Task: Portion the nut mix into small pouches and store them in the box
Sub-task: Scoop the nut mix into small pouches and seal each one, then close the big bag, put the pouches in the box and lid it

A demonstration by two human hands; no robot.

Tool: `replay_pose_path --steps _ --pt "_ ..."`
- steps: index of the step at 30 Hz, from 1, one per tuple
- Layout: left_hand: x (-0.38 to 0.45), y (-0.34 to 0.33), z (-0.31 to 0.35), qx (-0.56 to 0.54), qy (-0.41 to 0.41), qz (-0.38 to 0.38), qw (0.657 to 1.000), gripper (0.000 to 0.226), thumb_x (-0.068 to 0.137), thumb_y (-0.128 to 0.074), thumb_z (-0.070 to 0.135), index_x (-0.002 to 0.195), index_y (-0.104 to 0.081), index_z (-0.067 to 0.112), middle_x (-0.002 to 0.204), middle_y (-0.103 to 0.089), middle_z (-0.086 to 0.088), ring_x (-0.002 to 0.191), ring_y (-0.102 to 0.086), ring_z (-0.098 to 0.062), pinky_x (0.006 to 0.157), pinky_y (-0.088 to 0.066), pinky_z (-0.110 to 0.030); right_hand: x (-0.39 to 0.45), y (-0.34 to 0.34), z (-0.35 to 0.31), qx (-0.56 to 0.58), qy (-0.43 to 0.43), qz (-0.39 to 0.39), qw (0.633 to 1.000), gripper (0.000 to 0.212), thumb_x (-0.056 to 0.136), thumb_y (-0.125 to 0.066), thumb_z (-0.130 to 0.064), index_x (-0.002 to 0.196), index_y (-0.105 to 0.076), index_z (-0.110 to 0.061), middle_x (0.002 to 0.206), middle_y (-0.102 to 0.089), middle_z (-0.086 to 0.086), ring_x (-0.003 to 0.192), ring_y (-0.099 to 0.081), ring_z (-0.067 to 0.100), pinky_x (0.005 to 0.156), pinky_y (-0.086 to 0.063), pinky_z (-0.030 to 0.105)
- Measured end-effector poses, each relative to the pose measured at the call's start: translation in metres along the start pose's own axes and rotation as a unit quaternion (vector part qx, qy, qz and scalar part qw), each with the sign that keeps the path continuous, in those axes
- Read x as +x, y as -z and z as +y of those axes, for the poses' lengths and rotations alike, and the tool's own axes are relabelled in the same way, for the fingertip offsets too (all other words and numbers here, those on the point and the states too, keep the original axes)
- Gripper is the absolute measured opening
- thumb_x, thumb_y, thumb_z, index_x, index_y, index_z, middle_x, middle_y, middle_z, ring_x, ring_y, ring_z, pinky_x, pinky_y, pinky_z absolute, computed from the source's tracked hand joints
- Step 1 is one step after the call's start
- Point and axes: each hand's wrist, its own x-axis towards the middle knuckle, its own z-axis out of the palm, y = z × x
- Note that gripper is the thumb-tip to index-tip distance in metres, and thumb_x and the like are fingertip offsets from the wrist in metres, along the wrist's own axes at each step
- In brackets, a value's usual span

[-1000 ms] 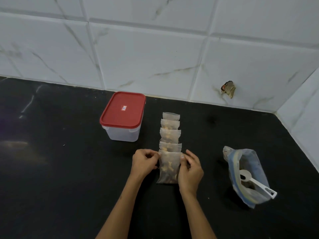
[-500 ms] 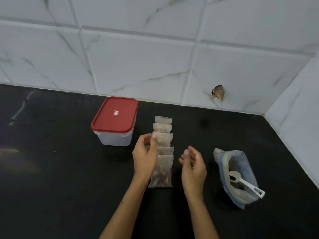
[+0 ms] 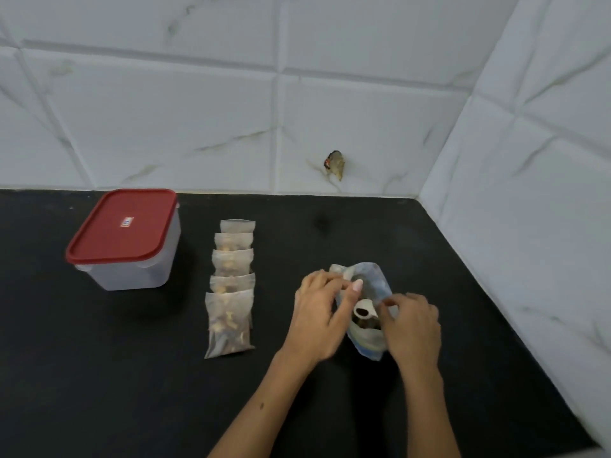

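A black bench [image 3: 99, 375] is seen running to a white marble-tiled wall [image 3: 198, 120] at its back edge and at its right edge. Toward the back left of the bench a translucent box [image 3: 132, 271] is stood, closed by a red lid [image 3: 124, 224]. Just to the right of the box, five small filled pouches [image 3: 231, 282] are laid flat in an overlapping row running from the back edge toward the front, the nearest pouch [image 3: 228, 322] being the most fully shown, with nut mix visible through it. Further right, toward the back right corner, a blue-tinted zip bag [image 3: 370, 342] is held at its mouth by both hands. The bag's left rim is pinched by the left hand [image 3: 322, 314], thumb and fingers curled onto the plastic; the right rim is pinched between the curled fingers of the right hand [image 3: 411, 325]. Between the two hands, inside the opened mouth, the bowl of a white scoop [image 3: 363, 310] is seen with dark nut mix in it; its handle is hidden. A small brownish object [image 3: 335, 164] is fixed to the rear wall above the bench.
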Motion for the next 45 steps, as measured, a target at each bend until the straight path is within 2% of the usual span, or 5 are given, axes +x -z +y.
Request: replay_pose_path --steps 4,10,13,25,45 --pt "-0.003 -0.012 0.014 0.072 0.033 -0.066 0.995 0.08 0.073 -0.01 0.085 0.109 -0.065 0.039 0.153 -0.027 0.009 0.146 0.005 -0.011 0.116 0.013 -0.041 0.002 0.0 0.011 -0.036 -0.02 -0.048 0.998 0.025 0.09 -0.058 -0.034 0.108 -0.066 -0.018 0.13 -0.049 0.004 0.12 -0.042 0.023 0.097 -0.041 0.036" --pt "-0.004 -0.023 0.02 0.164 0.022 -0.07 0.984 0.105 0.059 0.01 0.093 0.121 -0.057 0.043 0.162 0.005 0.002 0.138 0.034 -0.009 0.109 0.024 -0.049 0.001 0.005 0.018 0.097 -0.001 -0.014 0.995 0.008 0.085 -0.066 -0.027 0.081 -0.068 -0.02 0.093 -0.062 -0.002 0.089 -0.057 0.015 0.07 -0.051 0.031" --pt "-0.004 -0.026 0.021 0.196 0.016 -0.071 0.978 0.107 0.056 0.013 0.094 0.123 -0.055 0.044 0.161 0.012 0.001 0.138 0.036 -0.013 0.108 0.026 -0.049 0.0 0.015 0.02 0.14 0.008 -0.022 0.99 0.007 0.085 -0.067 -0.022 0.078 -0.069 -0.02 0.077 -0.061 -0.006 0.07 -0.057 0.006 0.058 -0.047 0.024" --pt "-0.005 -0.031 0.023 0.273 -0.002 -0.076 0.959 0.113 0.053 0.017 0.094 0.13 -0.049 0.045 0.153 0.032 0.0 0.138 0.038 -0.023 0.103 0.031 -0.052 -0.002 0.022 0.024 0.165 0.003 -0.032 0.986 0.009 0.087 -0.066 -0.022 0.093 -0.071 -0.018 0.075 -0.058 -0.01 0.069 -0.053 0.001 0.057 -0.037 0.013" --pt "-0.004 -0.026 0.024 0.256 -0.016 -0.089 0.962 0.114 0.051 0.019 0.094 0.118 -0.056 0.039 0.161 0.011 -0.001 0.142 0.032 -0.019 0.1 0.035 -0.045 -0.01 0.02 0.019 0.185 -0.034 0.015 0.982 0.016 0.085 -0.068 -0.017 0.101 -0.071 -0.016 0.085 -0.058 -0.008 0.079 -0.055 0.004 0.061 -0.037 0.014"
